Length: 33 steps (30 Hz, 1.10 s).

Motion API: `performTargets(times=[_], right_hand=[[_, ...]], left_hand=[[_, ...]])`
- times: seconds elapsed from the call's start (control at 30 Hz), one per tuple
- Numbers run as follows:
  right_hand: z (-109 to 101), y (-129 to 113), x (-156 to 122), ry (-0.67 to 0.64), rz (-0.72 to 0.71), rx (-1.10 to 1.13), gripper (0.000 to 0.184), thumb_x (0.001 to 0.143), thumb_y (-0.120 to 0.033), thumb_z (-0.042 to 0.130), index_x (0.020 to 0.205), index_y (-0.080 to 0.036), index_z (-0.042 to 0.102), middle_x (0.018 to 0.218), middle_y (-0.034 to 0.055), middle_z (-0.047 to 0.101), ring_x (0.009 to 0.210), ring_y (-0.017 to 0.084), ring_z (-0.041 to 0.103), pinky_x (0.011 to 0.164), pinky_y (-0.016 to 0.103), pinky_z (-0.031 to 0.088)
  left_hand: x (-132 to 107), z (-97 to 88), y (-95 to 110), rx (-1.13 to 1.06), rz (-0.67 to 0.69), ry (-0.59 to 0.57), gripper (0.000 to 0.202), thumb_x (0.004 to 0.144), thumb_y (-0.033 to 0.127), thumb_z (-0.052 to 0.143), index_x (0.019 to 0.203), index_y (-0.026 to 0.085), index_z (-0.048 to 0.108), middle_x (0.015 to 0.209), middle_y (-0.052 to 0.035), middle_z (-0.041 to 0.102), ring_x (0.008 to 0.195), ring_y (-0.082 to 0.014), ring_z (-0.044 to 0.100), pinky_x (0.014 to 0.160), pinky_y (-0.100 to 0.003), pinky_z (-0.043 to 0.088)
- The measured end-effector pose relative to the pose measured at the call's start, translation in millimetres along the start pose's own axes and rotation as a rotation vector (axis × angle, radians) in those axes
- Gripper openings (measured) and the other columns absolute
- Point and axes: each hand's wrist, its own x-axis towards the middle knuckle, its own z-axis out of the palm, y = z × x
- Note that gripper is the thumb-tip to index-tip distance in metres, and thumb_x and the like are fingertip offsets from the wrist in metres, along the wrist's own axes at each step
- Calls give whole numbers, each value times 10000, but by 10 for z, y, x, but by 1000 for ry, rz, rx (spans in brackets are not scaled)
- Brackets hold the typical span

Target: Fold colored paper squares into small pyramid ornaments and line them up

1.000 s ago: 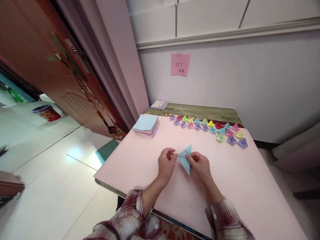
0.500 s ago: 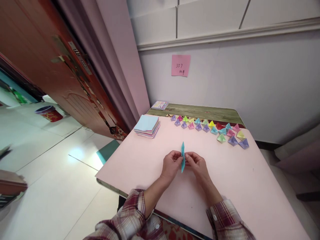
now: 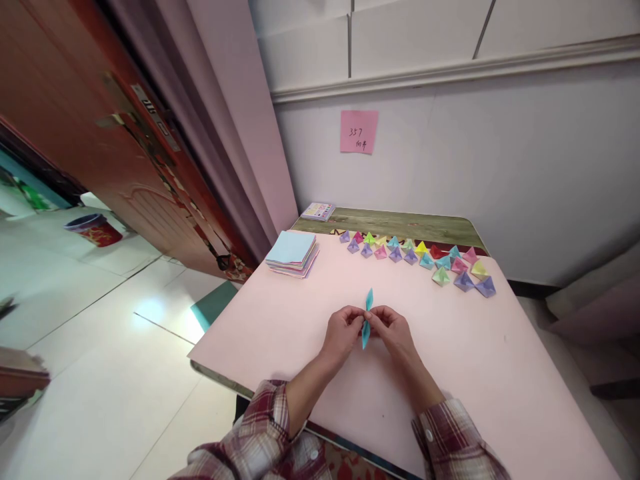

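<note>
A blue folded paper [image 3: 367, 335] stands nearly upright between my two hands, just above the pink tabletop. My left hand [image 3: 345, 331] pinches it from the left, and my right hand [image 3: 394, 330] pinches it from the right. The fingertips meet at its middle and hide that part; its pointed ends stick out above and below. Beyond my hands, several small folded paper boats [image 3: 395, 254] in purple, pink, green, yellow, blue and red stand in rows. To the left lies a stack of square paper sheets [image 3: 291, 248], light blue on top.
The pink-covered table [image 3: 465, 373] has a green wood-look strip at its far edge, with a small printed packet [image 3: 319, 211] on it. A pink note [image 3: 359, 132] is on the wall. A red door [image 3: 165, 153] and a bin [image 3: 93, 229] are at the left.
My fingertips have come together across the middle of the blue paper, covering more of it. The paper now leans slightly, its upper tip to the right. The view has shifted a little.
</note>
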Motion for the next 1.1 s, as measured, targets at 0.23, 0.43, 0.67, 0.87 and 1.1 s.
performTargets(times=[0.23, 0.43, 0.67, 0.87, 1.1], right_hand=[[-13, 10, 10, -18, -7, -14, 443, 676, -568, 749, 793, -153, 648, 754, 59, 676, 672, 185, 628, 631, 312, 553], [-28, 3, 6, -40, -4, -27, 448, 709, -583, 710, 821, -154, 652, 778, 71, 686, 708, 206, 639, 672, 342, 555], [-35, 5, 4, -47, -25, -74, 382, 751, -537, 680, 819, -162, 664, 760, 54, 688, 692, 194, 636, 644, 308, 536], [-11, -49, -56, 44, -160, -297, 284, 809, -458, 598, 815, -185, 678, 721, 41, 701, 632, 183, 627, 586, 272, 500], [43, -73, -135, 147, -431, -714, 196, 854, -308, 491, 852, -212, 662, 739, 33, 694, 612, 160, 627, 618, 261, 486]], left_hand=[[1, -13, -6, -52, -25, 10, 139, 733, 282, 660, 772, 148, 663, 703, -19, 668, 655, -140, 620, 652, -261, 503], [0, -37, -23, -63, -28, 9, 217, 767, 363, 661, 785, 147, 654, 708, -20, 667, 655, -140, 624, 653, -266, 512], [4, -54, -44, -70, -39, -12, 382, 689, 443, 757, 882, 135, 642, 788, -48, 677, 684, -156, 633, 621, -270, 514], [-1, -67, -17, 118, 42, -23, 242, 737, 323, 684, 898, 150, 629, 816, -45, 667, 714, -165, 631, 644, -279, 505], [10, -48, -17, 522, 251, 92, 44, 722, 162, 556, 728, 205, 546, 643, 37, 566, 547, -112, 507, 538, -226, 373]])
